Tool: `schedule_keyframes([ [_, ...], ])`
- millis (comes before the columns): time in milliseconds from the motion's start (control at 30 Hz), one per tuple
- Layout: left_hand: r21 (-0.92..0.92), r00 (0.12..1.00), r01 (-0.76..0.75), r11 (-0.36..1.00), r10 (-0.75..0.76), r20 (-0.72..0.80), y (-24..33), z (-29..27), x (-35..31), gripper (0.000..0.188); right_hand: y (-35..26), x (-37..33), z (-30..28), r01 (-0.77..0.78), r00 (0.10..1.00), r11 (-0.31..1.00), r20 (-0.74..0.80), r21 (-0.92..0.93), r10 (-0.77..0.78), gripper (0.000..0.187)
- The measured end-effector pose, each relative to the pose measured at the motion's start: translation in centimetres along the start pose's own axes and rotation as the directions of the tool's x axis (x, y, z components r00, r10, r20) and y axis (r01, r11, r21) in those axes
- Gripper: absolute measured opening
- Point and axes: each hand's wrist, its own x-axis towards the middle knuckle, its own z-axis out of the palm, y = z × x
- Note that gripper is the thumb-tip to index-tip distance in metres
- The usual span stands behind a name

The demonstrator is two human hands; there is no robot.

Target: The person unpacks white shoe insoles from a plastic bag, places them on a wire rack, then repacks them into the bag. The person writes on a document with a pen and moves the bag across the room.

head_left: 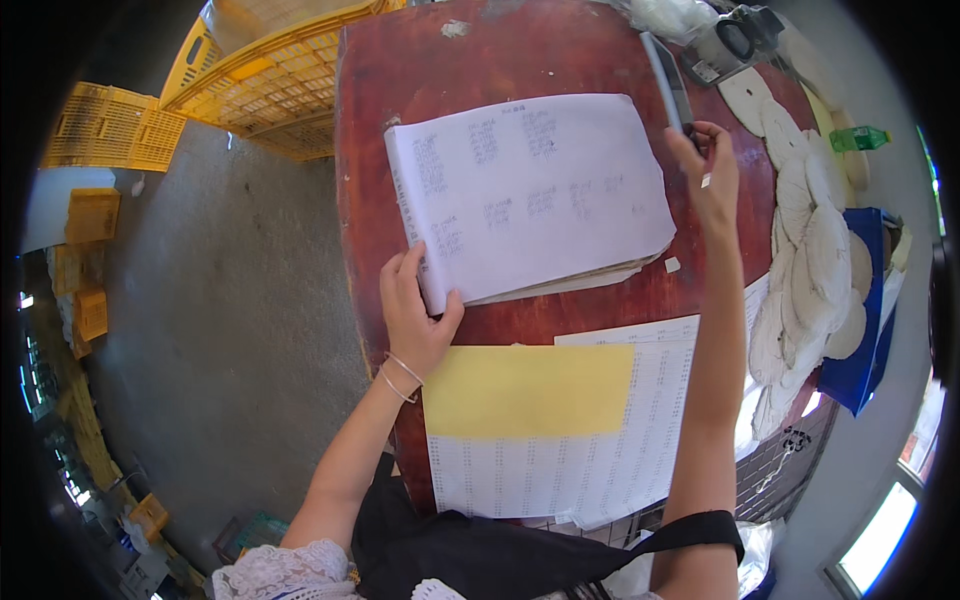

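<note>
A thick pad of white paper (555,200) with columns of handwriting lies on the red-brown table (520,60), its left edge rolled over into a curved spine. My left hand (418,310) grips the lower end of that spine, thumb on the page side and fingers on the outer side. At the upper right, my right hand (708,175) closes around the lower end of a slim grey slab with a dark face, which looks like a mobile phone (668,85). Nearer me lie printed sheets (540,475) with a blank yellow sheet (530,390) on top.
Round off-white cloth pads (810,270) are heaped along the right edge beside a blue box (865,350). A green bottle (860,138) and a dark-handled clear jug (725,50) are at the far right. Yellow plastic crates (270,75) stand on the grey floor at the left.
</note>
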Motion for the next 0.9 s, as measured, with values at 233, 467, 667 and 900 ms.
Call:
schedule_keyframes([
  [233, -0.043, 0.999, -0.041, 0.998, 0.039, -0.033, 0.2, -0.2, 0.5, 0.062, -5.5, -5.4, 2.9, 0.144, 0.985, 0.798, 0.009, -0.586, -0.172, 0.054],
  [467, -0.1, 0.998, 0.006, 0.995, -0.012, -0.065, 0.0, -0.2, 0.4, 0.062, -9.4, -5.7, 4.4, -0.061, 0.998, 0.845, 0.061, 0.531, 0.034, 0.03],
  [667, -0.132, 0.998, -0.007, 0.991, -0.001, -0.062, 0.0, -0.3, 0.8, 0.052, -7.9, -8.9, 11.0, -0.365, 0.916, 0.744, 0.358, 0.56, 0.18, 0.014],
  [900, -0.023, 0.999, -0.04, 0.999, 0.039, -0.032, -0.3, -0.3, 0.6, 0.035, -7.0, -8.4, 10.4, -0.323, 0.917, 0.733, 0.39, 0.599, 0.086, 0.013],
])
